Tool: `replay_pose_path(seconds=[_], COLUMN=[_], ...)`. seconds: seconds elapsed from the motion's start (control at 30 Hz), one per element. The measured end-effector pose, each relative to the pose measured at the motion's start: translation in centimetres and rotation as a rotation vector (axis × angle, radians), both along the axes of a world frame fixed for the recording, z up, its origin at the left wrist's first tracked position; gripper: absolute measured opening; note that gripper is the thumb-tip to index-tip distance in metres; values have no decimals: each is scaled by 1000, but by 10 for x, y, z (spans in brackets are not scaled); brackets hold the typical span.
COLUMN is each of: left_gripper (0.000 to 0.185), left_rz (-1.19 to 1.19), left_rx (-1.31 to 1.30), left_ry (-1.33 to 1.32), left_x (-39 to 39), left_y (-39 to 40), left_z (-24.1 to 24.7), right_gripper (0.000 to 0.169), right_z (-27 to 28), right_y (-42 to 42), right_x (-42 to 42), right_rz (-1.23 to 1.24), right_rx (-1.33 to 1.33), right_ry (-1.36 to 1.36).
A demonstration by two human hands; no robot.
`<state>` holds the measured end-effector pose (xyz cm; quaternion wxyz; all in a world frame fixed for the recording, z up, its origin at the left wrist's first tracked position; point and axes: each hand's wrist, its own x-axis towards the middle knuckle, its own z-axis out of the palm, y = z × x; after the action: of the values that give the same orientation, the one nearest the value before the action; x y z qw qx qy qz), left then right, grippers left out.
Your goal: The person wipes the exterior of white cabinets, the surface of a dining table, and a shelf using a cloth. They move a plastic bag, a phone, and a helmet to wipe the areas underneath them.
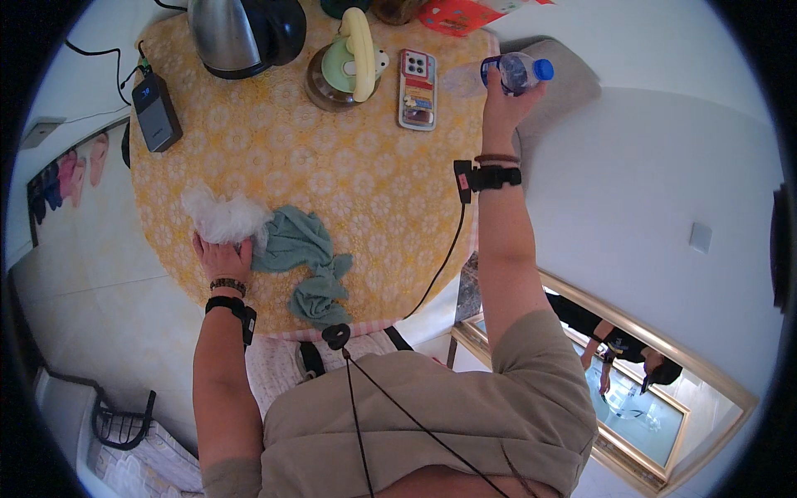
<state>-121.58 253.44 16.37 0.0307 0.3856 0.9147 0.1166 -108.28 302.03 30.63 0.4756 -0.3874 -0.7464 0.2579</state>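
Note:
My right hand is closed round a clear plastic bottle with a blue cap, at the table's upper right edge. At the left side of the table, my left hand rests against a crumpled, translucent plastic bag; whether its fingers grip the bag cannot be told. A green cloth lies bunched just right of the bag and trails towards the near edge. Left of the bottle, a phone in a patterned case lies on the patterned yellow tablecloth.
Along the far side stand a steel electric kettle and a glass pot with a green lid and cream handle. A power bank with a cable lies at the left edge. A grey cushion borders the right side.

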Motion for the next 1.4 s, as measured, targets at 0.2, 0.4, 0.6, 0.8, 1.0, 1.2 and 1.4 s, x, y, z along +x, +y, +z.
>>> replay_pose_path(seconds=[0.2, 0.4, 0.6, 0.8, 1.0, 1.2, 1.4], left_gripper=[51, 53, 55, 52, 53, 59, 61], left_rz=[-7, 12, 6, 29, 14, -5, -54], left_rx=[-74, -63, -45, 57, 106, -37, -154], left_ry=[-39, -9, -13, -71, -315, -316, -183], left_x=[-1, -1, 0, -4, -5, 16, 21], left_y=[-1, 2, -1, -6, -55, -102, -100], left_z=[2, 4, 0, -14, -1, -3, -11], right_gripper=[110, 93, 33, 44, 36, 50, 44], right_z=[-22, -32, -73, -95, -122, -141, -128], right_y=[17, -24, -262, -361, -262, -236, -351], right_x=[0, 9, 52, 77, 76, -2, -112], right_rz=[43, -99, 610, 1052, 526, 9, 471], right_rx=[-23, -216, -465, 181, -263, 53, -73], right_ry=[-79, 106, -292, -890, -682, -662, -738])
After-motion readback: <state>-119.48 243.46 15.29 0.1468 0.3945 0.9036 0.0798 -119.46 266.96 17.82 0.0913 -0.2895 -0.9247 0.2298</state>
